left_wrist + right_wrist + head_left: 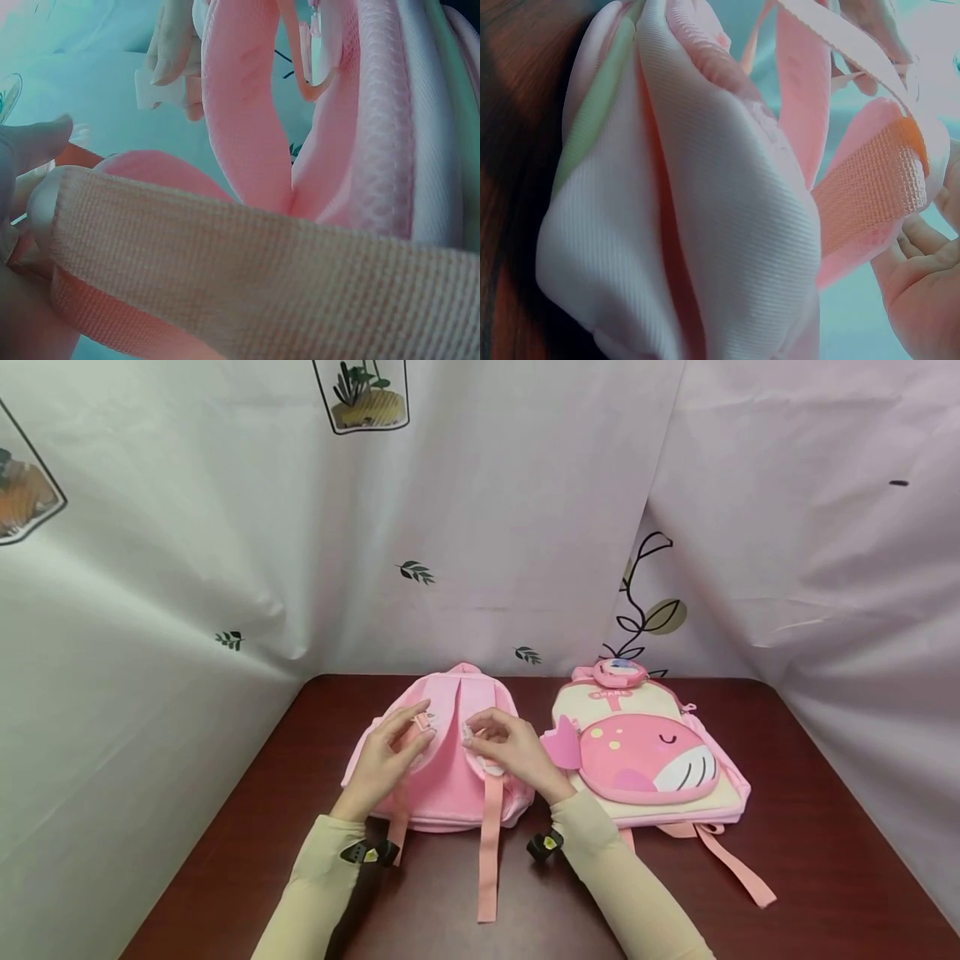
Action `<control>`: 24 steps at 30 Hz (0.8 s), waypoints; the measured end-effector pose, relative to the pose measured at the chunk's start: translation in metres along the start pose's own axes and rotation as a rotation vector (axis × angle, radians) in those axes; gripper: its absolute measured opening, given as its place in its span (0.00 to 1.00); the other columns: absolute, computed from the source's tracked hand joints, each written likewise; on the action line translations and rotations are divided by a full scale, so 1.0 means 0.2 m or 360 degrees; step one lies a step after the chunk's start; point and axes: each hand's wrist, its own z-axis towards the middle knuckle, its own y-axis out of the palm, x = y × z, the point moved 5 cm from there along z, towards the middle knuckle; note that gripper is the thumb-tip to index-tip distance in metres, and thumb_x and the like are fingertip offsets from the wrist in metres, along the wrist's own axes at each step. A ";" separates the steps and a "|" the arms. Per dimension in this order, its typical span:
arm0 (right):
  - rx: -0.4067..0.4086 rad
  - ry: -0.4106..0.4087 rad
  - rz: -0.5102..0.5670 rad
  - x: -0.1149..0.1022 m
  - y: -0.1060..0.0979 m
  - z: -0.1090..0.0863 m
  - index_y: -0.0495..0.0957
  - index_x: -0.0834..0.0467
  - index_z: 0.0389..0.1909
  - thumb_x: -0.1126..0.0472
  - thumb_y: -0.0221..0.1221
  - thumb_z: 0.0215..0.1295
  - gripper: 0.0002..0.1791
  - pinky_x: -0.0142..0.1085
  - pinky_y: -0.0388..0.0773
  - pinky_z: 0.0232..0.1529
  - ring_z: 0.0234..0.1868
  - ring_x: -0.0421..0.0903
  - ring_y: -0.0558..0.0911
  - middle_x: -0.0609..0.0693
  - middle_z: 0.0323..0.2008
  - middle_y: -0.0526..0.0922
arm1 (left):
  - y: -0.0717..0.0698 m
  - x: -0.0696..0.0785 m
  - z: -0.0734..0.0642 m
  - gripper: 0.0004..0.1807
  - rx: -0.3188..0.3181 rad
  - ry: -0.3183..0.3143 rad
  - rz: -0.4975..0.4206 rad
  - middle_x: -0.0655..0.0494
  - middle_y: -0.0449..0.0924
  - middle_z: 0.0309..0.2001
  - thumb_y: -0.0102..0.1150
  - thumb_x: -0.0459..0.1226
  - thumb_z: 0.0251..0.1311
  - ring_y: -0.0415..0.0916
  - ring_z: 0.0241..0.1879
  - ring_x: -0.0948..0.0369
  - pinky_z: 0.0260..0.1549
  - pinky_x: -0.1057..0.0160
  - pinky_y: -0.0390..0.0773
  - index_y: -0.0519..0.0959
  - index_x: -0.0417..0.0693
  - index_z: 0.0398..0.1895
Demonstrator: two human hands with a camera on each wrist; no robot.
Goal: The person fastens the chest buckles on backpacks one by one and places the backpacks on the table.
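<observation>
A pink backpack [442, 793] lies with its two padded shoulder straps [437, 697] facing up. My left hand [382, 760] is over the left strap, thumb and fingers around a small pale orange buckle piece [422, 722]. Over the other strap, my right hand [517, 747] pinches a whitish buckle piece [159, 91] at its fingertips. The two hands stand a short way apart, with the straps between them. A woven peach webbing strap [225, 255] crosses close in front of the left wrist camera and hides part of the left hand.
To the right lies a second backpack [622, 702], cream and pink with a whale-shaped pocket [645, 758]. Loose peach webbing ends [489, 860] hang toward the front of the dark red table [247, 827]. A pale printed curtain [480, 510] stands behind.
</observation>
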 end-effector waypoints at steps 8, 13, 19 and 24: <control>-0.0036 0.0011 0.0011 -0.01 0.01 0.00 0.85 0.54 0.49 0.59 0.70 0.63 0.13 0.33 0.81 0.39 0.37 0.43 0.84 0.47 0.37 0.86 | 0.02 -0.02 -0.01 0.20 -0.0047 -0.0098 -0.0178 0.40 0.77 0.60 0.64 0.31 0.66 0.69 0.67 0.49 0.62 0.71 0.68 0.76 0.36 0.59; -0.0088 -0.0013 0.0009 -0.04 0.00 0.00 0.85 0.55 0.51 0.61 0.68 0.65 0.13 0.31 0.79 0.36 0.36 0.44 0.83 0.49 0.35 0.85 | 0.04 -0.02 0.00 0.19 -0.0106 -0.0126 -0.0187 0.39 0.78 0.58 0.64 0.32 0.66 0.70 0.66 0.51 0.61 0.71 0.69 0.77 0.36 0.58; -0.0108 -0.0015 0.0021 -0.01 0.01 0.00 0.85 0.54 0.51 0.62 0.67 0.66 0.13 0.31 0.79 0.34 0.35 0.44 0.83 0.49 0.34 0.85 | 0.05 -0.03 0.00 0.20 -0.0130 -0.0161 -0.0138 0.44 0.80 0.57 0.64 0.35 0.67 0.73 0.63 0.54 0.60 0.70 0.71 0.78 0.36 0.59; -0.0115 -0.0014 0.0031 -0.01 0.01 0.00 0.85 0.55 0.52 0.64 0.67 0.65 0.14 0.31 0.79 0.33 0.35 0.43 0.84 0.49 0.34 0.85 | 0.06 -0.04 -0.01 0.19 -0.0146 -0.0180 -0.0095 0.46 0.82 0.56 0.64 0.36 0.67 0.75 0.61 0.55 0.60 0.61 0.73 0.79 0.39 0.59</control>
